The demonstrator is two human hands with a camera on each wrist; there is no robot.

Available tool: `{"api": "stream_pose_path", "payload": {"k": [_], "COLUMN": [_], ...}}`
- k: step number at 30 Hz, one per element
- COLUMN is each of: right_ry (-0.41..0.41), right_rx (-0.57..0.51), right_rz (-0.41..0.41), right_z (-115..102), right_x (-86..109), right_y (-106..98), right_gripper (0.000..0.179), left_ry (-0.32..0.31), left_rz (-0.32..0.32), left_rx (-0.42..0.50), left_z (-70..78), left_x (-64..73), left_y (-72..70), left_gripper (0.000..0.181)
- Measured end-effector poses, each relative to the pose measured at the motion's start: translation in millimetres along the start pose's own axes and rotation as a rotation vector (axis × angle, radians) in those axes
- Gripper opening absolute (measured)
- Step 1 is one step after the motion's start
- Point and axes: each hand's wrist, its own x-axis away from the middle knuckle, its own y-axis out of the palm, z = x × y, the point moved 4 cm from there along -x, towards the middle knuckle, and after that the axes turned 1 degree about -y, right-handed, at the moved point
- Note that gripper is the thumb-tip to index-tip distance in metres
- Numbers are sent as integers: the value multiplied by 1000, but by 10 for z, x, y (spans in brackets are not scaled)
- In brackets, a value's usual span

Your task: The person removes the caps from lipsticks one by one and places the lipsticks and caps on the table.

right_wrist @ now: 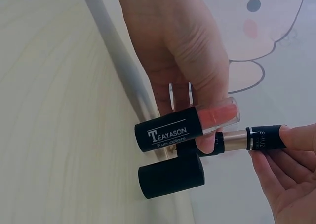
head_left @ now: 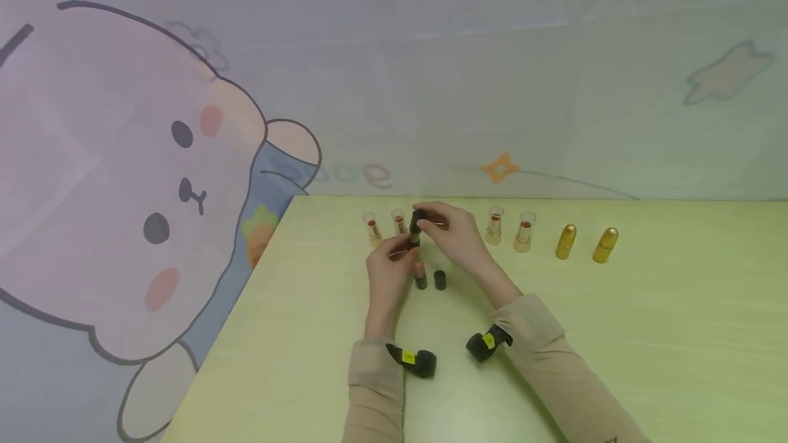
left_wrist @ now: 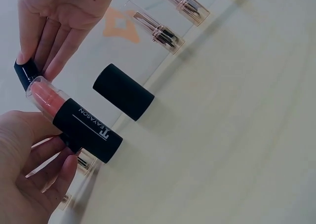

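My left hand point(head_left: 389, 272) grips the black base of a lipstick point(right_wrist: 234, 141), which stands upright between the hands with a gold band showing at its middle. At its top, my right hand point(head_left: 455, 234) pinches the black cap point(right_wrist: 266, 137) between thumb and fingers. Just in front of the hands, a pink lipstick point(left_wrist: 88, 130) with a clear cover and a black base lettered "Teayason" stands on the table. Beside it stands a loose black cap point(left_wrist: 123, 92). In the left wrist view, the pink lipstick partly hides the held one.
Behind my left hand stand two clear-capped lipsticks point(head_left: 372, 227). To the right are two more clear-capped lipsticks point(head_left: 524, 234) and two gold bullet-shaped tubes point(head_left: 566, 243). The pale table point(head_left: 295, 333) ends at a wall sheet point(head_left: 431, 87) printed with a cartoon animal.
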Motion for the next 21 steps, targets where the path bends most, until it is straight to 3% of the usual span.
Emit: {"api": "stream_pose_path", "payload": {"k": [5,15,21], "right_ry": [2,1,-7], "right_rx": [-29,-41,-48], "right_rz": [-4,5,29], "right_z": [-34,-148,-172], "right_x": [12,71,101], "right_y": [1,-42,-110], "right_gripper": [33,33,34], "left_ry": [25,-18,-33], "left_rz": [24,42,18], "left_rx": [-4,2,-10], "left_z": [28,21,16], "left_x": [43,97,140], "left_y": [-38,-98,-156], "left_gripper": [25,26,27]}}
